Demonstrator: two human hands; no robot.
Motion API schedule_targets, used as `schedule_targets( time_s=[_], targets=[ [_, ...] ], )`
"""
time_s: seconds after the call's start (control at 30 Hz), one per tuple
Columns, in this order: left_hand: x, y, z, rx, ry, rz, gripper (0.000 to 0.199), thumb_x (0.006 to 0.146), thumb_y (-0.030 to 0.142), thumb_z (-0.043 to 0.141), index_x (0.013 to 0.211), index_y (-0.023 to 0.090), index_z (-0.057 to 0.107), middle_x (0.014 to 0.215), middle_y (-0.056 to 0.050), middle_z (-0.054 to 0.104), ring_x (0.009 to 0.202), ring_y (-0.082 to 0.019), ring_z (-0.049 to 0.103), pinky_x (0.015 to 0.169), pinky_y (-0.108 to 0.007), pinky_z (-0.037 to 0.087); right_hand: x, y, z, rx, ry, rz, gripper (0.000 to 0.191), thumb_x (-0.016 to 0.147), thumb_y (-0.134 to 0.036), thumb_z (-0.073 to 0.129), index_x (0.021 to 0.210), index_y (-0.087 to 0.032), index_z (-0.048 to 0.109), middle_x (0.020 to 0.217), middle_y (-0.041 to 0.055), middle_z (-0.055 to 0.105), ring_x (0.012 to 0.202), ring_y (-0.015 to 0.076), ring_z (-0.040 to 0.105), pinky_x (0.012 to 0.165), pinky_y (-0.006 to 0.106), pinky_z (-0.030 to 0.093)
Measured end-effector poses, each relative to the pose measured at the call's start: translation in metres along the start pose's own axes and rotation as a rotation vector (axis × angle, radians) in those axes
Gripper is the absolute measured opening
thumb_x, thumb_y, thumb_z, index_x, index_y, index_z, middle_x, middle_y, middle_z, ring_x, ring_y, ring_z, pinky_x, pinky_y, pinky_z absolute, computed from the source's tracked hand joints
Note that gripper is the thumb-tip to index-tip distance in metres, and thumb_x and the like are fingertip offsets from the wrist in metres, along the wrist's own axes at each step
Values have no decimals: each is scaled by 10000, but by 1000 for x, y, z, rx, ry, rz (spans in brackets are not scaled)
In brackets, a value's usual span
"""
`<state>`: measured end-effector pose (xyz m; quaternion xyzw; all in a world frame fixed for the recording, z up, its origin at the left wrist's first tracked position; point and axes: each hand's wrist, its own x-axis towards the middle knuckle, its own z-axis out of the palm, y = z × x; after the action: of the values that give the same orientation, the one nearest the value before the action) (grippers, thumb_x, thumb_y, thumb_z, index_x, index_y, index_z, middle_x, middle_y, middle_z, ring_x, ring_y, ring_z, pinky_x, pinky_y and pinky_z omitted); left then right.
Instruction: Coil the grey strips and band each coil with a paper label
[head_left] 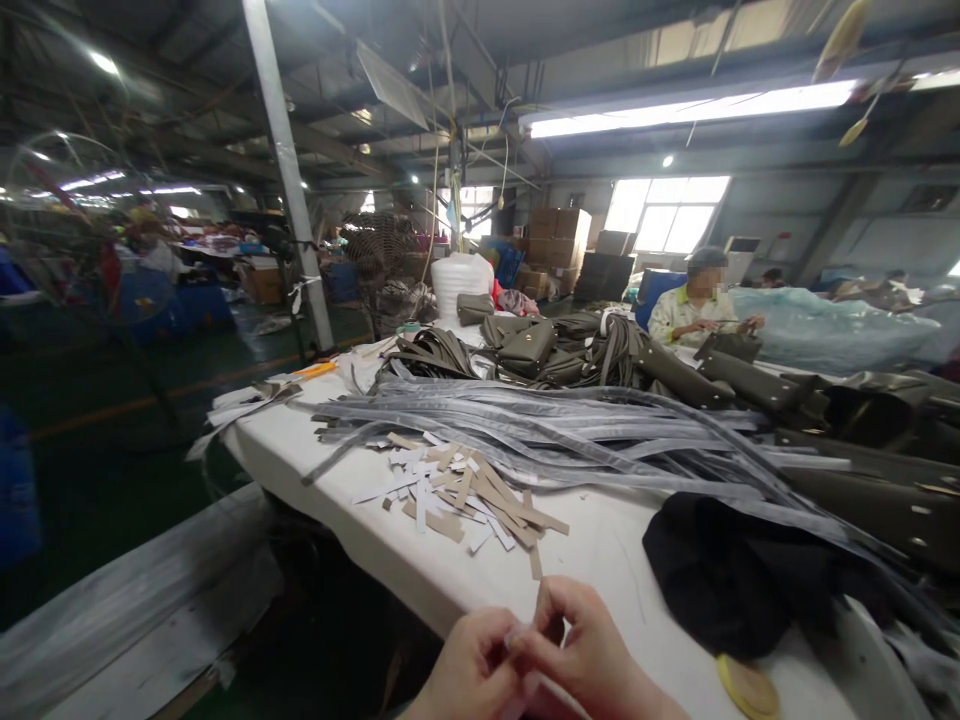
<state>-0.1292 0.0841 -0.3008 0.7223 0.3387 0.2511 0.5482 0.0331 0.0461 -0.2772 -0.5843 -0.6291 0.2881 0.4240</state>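
My left hand [476,665] and my right hand [581,640] meet at the table's front edge, low in the middle of the view. Fingers of both hands are pinched together, and their fingertips touch. A small pale bit shows between them, too small to name. Just beyond lies a loose pile of tan and white paper strips [465,490] on the white-covered table [600,540]. Behind the pile, long grey straps [525,425] stretch across the table.
Black cloth [720,570] and a yellow round object [748,687] lie at the right. Dark olive bags [527,345] are heaped at the back. Across the table, a person [694,305] handles a dark piece. An orange-handled tool [315,370] lies near the left edge.
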Motion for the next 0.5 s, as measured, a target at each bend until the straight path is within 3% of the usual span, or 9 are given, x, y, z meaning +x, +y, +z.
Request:
schedule_targets(
  time_s=[0.07, 0.13, 0.2, 0.3, 0.4, 0.5],
  targets=[
    [9, -9, 0, -13, -26, -31, 549, 840, 674, 462, 627, 171, 522, 592, -3, 494, 578, -129, 420, 546, -250, 328, 15, 11, -8, 76, -90, 39, 245, 656, -209, 749, 554, -184, 528, 549, -47, 546, 543, 101, 473, 521, 207, 365],
    [20, -19, 0, -16, -32, -81, 503, 817, 636, 514, 610, 177, 519, 593, 0, 500, 596, -140, 441, 564, -254, 343, 38, 34, -22, 274, -86, 220, 198, 661, -213, 779, 608, -174, 592, 595, -36, 594, 591, 111, 526, 575, 210, 413],
    [34, -30, 0, -9, -1, -150, 437, 764, 573, 595, 595, 179, 514, 596, 10, 490, 611, -144, 443, 578, -256, 342, 65, 68, -40, 513, 59, 531, 174, 713, -260, 780, 709, -170, 632, 660, -12, 640, 612, 121, 578, 595, 214, 453],
    [55, -47, 2, -38, 20, -255, 367, 688, 507, 659, 603, 180, 514, 563, 36, 456, 581, -131, 418, 568, -254, 310, 106, 123, -68, 629, 247, 800, 152, 850, -287, 675, 793, -165, 602, 744, 39, 667, 610, 125, 628, 585, 218, 497],
    [72, -64, 3, -58, -15, -325, 380, 625, 503, 697, 592, 190, 486, 528, 57, 422, 544, -111, 369, 546, -247, 262, 143, 166, -88, 676, 336, 899, 198, 949, -227, 536, 774, -143, 576, 740, 42, 641, 598, 99, 620, 600, 203, 516],
    [85, -79, 1, -48, -113, -384, 471, 554, 565, 736, 536, 197, 442, 499, 73, 356, 534, -96, 298, 536, -246, 226, 183, 190, -99, 720, 361, 941, 158, 963, -268, 549, 957, -124, 614, 879, 34, 649, 686, 114, 627, 628, 251, 543]
  ],
)
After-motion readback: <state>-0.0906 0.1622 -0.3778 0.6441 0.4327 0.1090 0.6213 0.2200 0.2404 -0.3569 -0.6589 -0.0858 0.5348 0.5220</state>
